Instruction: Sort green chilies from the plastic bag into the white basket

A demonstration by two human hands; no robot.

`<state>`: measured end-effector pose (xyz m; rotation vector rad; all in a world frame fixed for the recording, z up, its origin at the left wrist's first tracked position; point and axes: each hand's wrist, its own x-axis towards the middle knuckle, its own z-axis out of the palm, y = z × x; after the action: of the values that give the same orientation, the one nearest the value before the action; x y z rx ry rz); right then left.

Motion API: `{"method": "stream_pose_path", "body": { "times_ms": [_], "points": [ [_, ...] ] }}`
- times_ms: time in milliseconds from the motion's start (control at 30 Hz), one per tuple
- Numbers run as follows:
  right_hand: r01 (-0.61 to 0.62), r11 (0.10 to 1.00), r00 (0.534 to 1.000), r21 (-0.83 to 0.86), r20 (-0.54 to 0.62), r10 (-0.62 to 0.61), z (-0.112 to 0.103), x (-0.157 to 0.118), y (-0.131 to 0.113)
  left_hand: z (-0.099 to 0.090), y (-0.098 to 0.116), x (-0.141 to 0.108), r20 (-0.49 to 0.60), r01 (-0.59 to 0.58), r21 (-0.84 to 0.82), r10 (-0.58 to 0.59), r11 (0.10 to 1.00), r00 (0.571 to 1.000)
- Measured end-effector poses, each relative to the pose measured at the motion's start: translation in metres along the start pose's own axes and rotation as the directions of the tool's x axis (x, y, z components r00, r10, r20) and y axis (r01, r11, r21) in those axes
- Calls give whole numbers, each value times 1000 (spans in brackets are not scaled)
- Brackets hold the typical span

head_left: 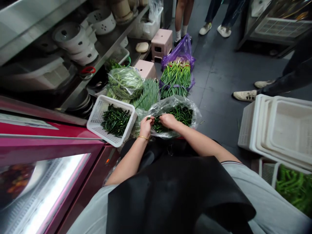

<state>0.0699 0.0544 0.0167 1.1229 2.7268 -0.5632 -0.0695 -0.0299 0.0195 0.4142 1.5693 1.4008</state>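
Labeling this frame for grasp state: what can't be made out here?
- Head view: fingers of left hand and right hand blur into the green chillies; grip unclear.
- Clear bag glare hides its contents' edges.
- Green beans cut off by right edge and stacked white baskets.

Dark green chillies (115, 121) in white lattice basket (97, 112); purple bag (181, 48); pink stools (161, 42); magenta cabinet (48, 143); black apron (175, 195); grey floor (219, 71); gold bracelet (143, 137).

Bare floor (216, 74) lay open at one o'clock of the clear bag (174, 113). A white basket (97, 113) crowded it at nine, bundled greens (175, 78) at twelve, stacked white crates (280, 130) at three.
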Motion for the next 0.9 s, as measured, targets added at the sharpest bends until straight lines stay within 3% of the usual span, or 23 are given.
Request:
{"method": "stream_pose_path", "body": {
  "times_ms": [67,167,233,300,400,433,500,567,633,733,800,833,900],
  "points": [
    [-36,997,998,69,-42,39,-18,-12,24,3,2,-1,75,96,42,-99,994,992],
    [-49,950,993,309,-91,81,-35,-42,43,18,3,-7,276,265,51,-268,963,923],
    [-30,908,991,419,-103,80,-30,-60,33,32,0,-13,355,286,-29,-258,958,899],
    [12,879,993,477,-109,46,-16,-71,16,39,-7,-18,367,256,-117,-198,960,909],
    [4,725,1000,689,-14,8,1,-74,3,33,-15,-26,386,231,-121,-169,965,907],
    [-49,634,999,772,37,32,4,-73,4,27,-16,-28,430,237,-84,-180,968,885],
    [-167,462,986,871,146,80,4,-70,9,13,-13,-33,560,240,41,-221,970,798],
    [-206,406,976,891,217,19,1,-68,13,3,-8,-38,665,203,179,-270,963,696],
    [-135,476,973,869,208,-104,-3,-70,14,-1,-5,-44,714,176,248,-303,952,631],
    [83,710,989,700,33,-147,-8,-72,12,2,-5,-50,722,261,218,-336,940,605],
    [111,871,992,478,-102,-70,-11,-64,11,6,-7,-51,688,362,156,-364,919,628],
    [76,924,989,375,-149,-21,-11,-56,11,6,-8,-51,656,395,114,-368,912,659],
    [2,977,983,215,-178,37,-9,-31,6,4,-8,-47,561,388,13,-328,922,760]
  ]
}}
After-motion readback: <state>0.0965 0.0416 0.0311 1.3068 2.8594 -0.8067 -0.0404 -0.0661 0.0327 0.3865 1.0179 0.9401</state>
